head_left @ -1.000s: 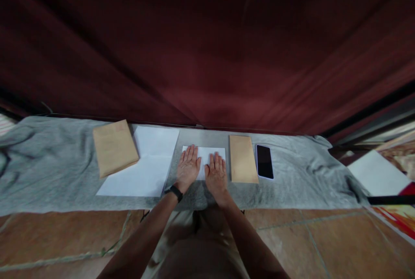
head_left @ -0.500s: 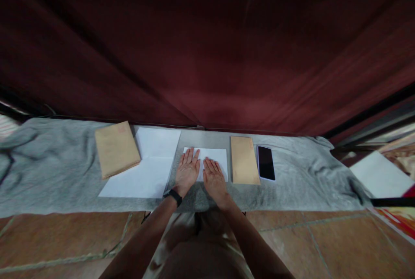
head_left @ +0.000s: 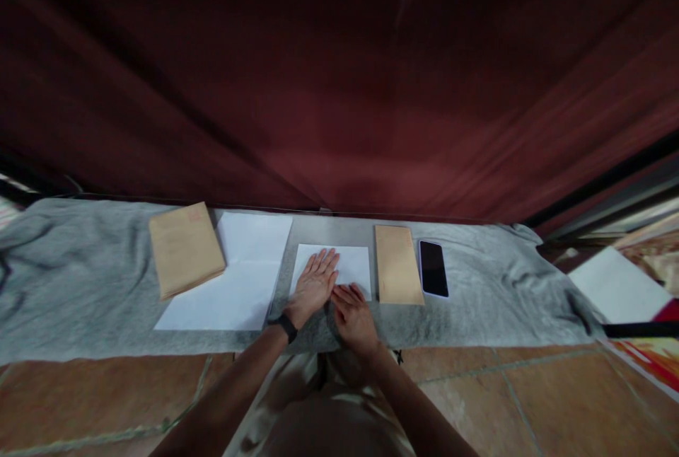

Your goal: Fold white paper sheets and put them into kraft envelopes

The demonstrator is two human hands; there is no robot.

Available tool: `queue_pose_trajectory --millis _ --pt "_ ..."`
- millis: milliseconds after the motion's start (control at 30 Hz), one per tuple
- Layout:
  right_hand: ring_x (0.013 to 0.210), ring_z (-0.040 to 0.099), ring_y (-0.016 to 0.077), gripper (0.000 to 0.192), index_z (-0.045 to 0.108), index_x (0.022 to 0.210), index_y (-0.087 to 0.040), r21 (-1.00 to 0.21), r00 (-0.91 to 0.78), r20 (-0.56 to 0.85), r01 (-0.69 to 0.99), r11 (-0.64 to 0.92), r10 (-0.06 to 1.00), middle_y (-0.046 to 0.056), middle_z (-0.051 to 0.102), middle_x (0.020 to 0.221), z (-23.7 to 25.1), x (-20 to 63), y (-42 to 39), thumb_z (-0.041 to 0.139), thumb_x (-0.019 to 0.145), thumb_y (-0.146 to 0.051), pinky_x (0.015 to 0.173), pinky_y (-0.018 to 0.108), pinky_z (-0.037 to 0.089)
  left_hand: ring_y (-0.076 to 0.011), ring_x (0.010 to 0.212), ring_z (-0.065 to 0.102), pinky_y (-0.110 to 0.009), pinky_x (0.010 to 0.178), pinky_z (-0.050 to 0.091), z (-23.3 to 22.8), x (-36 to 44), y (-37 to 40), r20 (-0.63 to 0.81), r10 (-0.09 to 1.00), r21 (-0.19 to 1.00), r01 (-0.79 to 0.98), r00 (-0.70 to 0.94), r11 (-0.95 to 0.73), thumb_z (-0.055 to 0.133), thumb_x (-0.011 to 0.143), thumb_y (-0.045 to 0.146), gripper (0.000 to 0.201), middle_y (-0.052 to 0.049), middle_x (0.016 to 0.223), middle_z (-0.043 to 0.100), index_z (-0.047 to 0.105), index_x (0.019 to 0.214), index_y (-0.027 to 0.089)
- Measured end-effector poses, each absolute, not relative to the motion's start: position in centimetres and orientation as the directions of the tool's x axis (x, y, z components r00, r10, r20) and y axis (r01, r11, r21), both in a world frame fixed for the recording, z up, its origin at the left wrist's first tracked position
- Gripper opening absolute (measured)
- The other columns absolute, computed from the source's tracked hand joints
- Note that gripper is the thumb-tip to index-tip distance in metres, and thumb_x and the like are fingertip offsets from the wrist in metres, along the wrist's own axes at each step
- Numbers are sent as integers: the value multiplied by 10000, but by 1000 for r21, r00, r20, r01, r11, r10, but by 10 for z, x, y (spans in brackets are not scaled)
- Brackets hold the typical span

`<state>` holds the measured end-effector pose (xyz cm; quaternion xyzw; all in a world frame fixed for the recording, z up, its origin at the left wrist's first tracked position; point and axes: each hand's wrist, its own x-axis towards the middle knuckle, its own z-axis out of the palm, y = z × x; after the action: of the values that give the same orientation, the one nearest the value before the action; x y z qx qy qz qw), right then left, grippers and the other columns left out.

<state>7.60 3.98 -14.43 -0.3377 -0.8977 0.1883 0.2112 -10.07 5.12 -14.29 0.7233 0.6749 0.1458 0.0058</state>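
Going left to right, we see a stack of brown envelopes point(head_left: 187, 252) overlapping large white paper point(head_left: 238, 291) on the grey cloth point(head_left: 493, 294). Next, our left hand point(head_left: 312, 284), dark band point(head_left: 288, 328) at the wrist, lies flat on the small white paper point(head_left: 354, 264), fingers extended, nothing gripped. That paper sits mid-cloth, in front of us. Our right hand point(head_left: 354, 315) is partly curled at its near edge; we can't tell if it pinches the sheet. Then a single brown envelope point(head_left: 399, 266), and a phone point(head_left: 433, 269) just beside it.
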Motion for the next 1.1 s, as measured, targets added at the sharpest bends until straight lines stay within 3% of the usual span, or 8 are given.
queue_pose_trajectory --millis 267,467,700,967,1100 --pt "1290 615 201 449 699 1262 -216 -510 -690 229 516 688 687 81 690 1376 -143 77 40 519 899 -24 1235 463 336 -235 1563 298 -467 1293 233 -143 -103 78 168 986 179 983 20 -50 273 1066 341 573 -112 1638 414 404 1576 117" --pt "1253 636 194 438 744 1169 -242 -613 -651 277 447 652 707 58 721 1323 -143 78 42 522 870 -13 1238 481 338 -230 1559 309 -464 1296 227 -137 -102 82 145 989 162 986 2 -26 272 1064 344 573 -98 1639 413 410 1578 130" --pt "1290 619 188 438 696 1266 -209 -685 -460 331 483 545 824 82 698 1345 -152 76 44 442 937 -71 1137 396 499 -233 1549 332 -484 1287 241 -139 -97 34 200 978 153 984 55 -87 330 1060 308 530 -58 1620 452 440 1566 195" --pt "1343 582 176 437 644 1373 -232 -603 -535 335 511 613 776 66 643 1436 -149 74 52 416 1014 -133 1157 384 486 -232 1547 335 -548 1300 145 -143 -90 -21 207 963 121 972 173 -200 360 1061 306 506 -61 1591 498 458 1546 201" --pt "1379 546 183 421 656 1369 -179 -527 -619 307 522 671 723 83 620 1471 -145 59 71 440 1011 -125 1202 385 431 -247 1536 356 -578 1302 88 -139 -86 -34 202 965 135 971 166 -195 372 1063 324 491 -79 1555 541 501 1513 178"
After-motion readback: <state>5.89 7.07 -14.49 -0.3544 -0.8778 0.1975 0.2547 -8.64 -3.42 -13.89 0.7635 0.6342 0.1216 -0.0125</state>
